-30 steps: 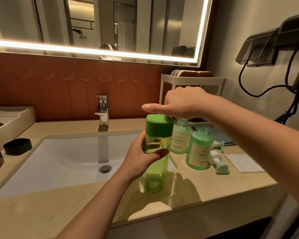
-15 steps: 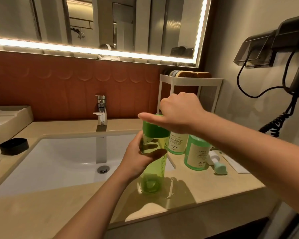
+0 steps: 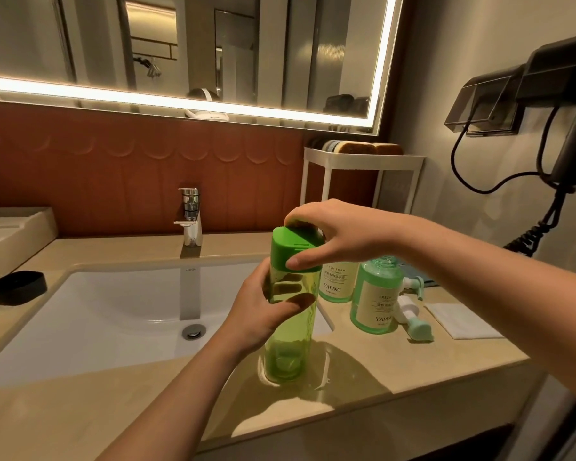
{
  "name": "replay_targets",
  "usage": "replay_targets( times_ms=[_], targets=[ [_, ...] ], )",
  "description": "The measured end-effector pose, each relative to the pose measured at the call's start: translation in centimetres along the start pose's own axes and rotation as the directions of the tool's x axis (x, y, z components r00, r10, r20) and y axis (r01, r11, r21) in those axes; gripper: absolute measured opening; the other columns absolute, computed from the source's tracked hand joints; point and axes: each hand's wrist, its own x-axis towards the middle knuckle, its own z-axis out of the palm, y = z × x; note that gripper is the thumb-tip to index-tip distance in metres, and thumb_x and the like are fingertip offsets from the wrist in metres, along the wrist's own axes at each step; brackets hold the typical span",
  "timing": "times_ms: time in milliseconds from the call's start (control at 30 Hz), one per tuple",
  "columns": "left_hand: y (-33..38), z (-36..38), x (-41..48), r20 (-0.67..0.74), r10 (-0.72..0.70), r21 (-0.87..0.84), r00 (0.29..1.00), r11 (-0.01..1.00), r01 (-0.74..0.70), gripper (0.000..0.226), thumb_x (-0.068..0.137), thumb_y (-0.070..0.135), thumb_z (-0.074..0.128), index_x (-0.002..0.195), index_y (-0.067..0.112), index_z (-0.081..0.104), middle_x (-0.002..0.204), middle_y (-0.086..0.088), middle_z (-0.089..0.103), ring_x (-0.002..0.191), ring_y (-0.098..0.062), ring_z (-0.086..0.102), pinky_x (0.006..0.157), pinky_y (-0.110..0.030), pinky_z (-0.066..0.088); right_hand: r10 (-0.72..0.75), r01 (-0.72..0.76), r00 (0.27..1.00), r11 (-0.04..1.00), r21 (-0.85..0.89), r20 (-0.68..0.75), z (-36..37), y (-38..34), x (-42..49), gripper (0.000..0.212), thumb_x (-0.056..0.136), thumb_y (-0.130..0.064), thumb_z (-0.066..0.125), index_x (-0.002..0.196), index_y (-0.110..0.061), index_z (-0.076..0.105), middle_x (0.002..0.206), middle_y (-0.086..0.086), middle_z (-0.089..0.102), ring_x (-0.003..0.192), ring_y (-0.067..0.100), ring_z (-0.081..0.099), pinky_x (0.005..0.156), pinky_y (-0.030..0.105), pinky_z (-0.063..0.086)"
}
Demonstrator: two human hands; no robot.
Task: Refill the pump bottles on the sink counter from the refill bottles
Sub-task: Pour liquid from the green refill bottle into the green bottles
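Over the counter (image 3: 413,367), left hand (image 3: 266,314) is hugging the refill bottle (image 3: 290,354) round the middle — probably light, slippery — right hand (image 3: 343,234) is gripping its cap (image 3: 286,251).

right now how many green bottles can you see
3. The tall refill bottle, gripped by the left hand, right hand on its cap; a labelled bottle just behind it; a second labelled bottle to the right, neck open. Others may be hidden.
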Motion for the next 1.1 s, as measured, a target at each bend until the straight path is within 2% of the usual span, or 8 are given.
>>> replay_targets(
  times_ms=[133, 400, 500, 633, 800, 933, 1033, 1100],
  targets=[
    [0.2, 0.2, -0.1, -0.009, 0.017, -0.017, 1.000, 1.000, -0.017, 0.045, 0.077, 0.013, 0.073, 0.105, 0.038, 0.048, 0.106, 0.010, 0.062, 0.100, -0.006, 0.061, 0.071, -0.013, 0.052, -0.020, 0.016, 0.999, 0.997, -0.080, -0.042, 0.5, -0.3, 0.8, 0.047, 0.081, -0.056, 0.058, 0.105, -0.015, 0.051, 0.095, 0.000, 0.054, 0.080, 0.012, 0.048, 0.063, 0.019, 0.038],
    [0.1, 0.6, -0.3, -0.038, 0.025, -0.050, 0.999, 0.998, -0.027, 0.045, 0.071, 0.021, 0.073, 0.103, 0.038, 0.047, 0.105, 0.012, 0.060, 0.098, -0.005, 0.060, 0.069, -0.011, 0.050, 0.036, -0.062, 0.989, 0.983, -0.175, -0.143, 1.4, -0.5, 0.9, 0.056, 0.077, -0.065, 0.053, 0.096, -0.013, 0.055, 0.085, 0.001, 0.055, 0.072, 0.012, 0.047, 0.060, 0.022, 0.036],
    [0.1, 0.5, 0.0, -0.019, 0.019, -0.038, 1.000, 0.999, -0.020, 0.045, 0.073, 0.019, 0.073, 0.105, 0.037, 0.047, 0.108, 0.009, 0.060, 0.102, -0.008, 0.059, 0.074, -0.016, 0.052, 0.087, -0.095, 0.983, 0.995, -0.038, -0.160, 1.6, -0.3, 0.8, 0.055, 0.076, -0.062, 0.058, 0.100, -0.012, 0.057, 0.089, 0.002, 0.059, 0.077, 0.013, 0.054, 0.062, 0.020, 0.040],
    [-0.1, 0.3, 0.4, -0.001, -0.007, -0.014, 1.000, 1.000, 0.007, 0.046, 0.075, 0.017, 0.074, 0.107, 0.037, 0.048, 0.109, 0.011, 0.060, 0.108, -0.008, 0.057, 0.084, -0.022, 0.051, 0.107, -0.097, 0.994, 0.970, 0.221, -0.032, 1.4, 0.7, 0.6, 0.054, 0.077, -0.046, 0.068, 0.119, -0.017, 0.051, 0.106, -0.003, 0.056, 0.092, 0.009, 0.054, 0.071, 0.015, 0.046],
    [-1.5, -1.4, 0.9, 0.075, -0.092, 0.105, 0.993, 0.991, 0.084, 0.063, 0.056, 0.050, 0.076, 0.113, 0.045, 0.048, 0.117, 0.011, 0.058, 0.111, -0.006, 0.053, 0.091, -0.032, 0.049, 0.073, -0.070, 0.997, 0.975, 0.209, -0.010, 0.8, 2.3, 1.3, 0.060, 0.075, -0.041, 0.072, 0.125, -0.019, 0.047, 0.111, -0.005, 0.053, 0.097, 0.007, 0.051, 0.072, 0.012, 0.043],
    [-2.4, -2.6, 3.3, 0.047, -0.132, 0.145, 0.990, 0.982, 0.124, 0.051, 0.072, 0.027, 0.078, 0.116, 0.026, 0.054, 0.112, 0.002, 0.060, 0.109, -0.015, 0.055, 0.089, -0.031, 0.050, 0.102, -0.083, 0.993, 0.965, 0.247, -0.065, 0.5, 4.0, 3.1, 0.062, 0.075, -0.037, 0.073, 0.127, -0.017, 0.047, 0.111, -0.005, 0.051, 0.096, 0.008, 0.049, 0.069, 0.011, 0.040],
    [-2.3, -2.7, 6.7, 0.078, -0.127, 0.188, 0.989, 0.976, 0.110, 0.048, 0.077, 0.020, 0.072, 0.121, 0.019, 0.052, 0.115, -0.001, 0.058, 0.107, -0.015, 0.056, 0.080, -0.021, 0.048, 0.117, -0.083, 0.986, 0.963, 0.257, -0.122, -0.2, 5.6, 4.8, 0.063, 0.076, -0.036, 0.073, 0.128, -0.016, 0.046, 0.110, -0.005, 0.048, 0.098, 0.008, 0.047, 0.070, 0.011, 0.040],
    [-2.4, -2.6, 9.3, 0.064, -0.119, 0.188, 0.991, 0.976, 0.105, 0.048, 0.079, 0.020, 0.071, 0.122, 0.018, 0.051, 0.118, -0.003, 0.057, 0.109, -0.016, 0.055, 0.081, -0.022, 0.049, 0.132, -0.088, 0.978, 0.963, 0.255, -0.161, -0.7, 7.2, 6.0, 0.064, 0.076, -0.036, 0.073, 0.130, -0.017, 0.045, 0.114, -0.004, 0.048, 0.102, 0.010, 0.047, 0.076, 0.015, 0.042]
  ],
)
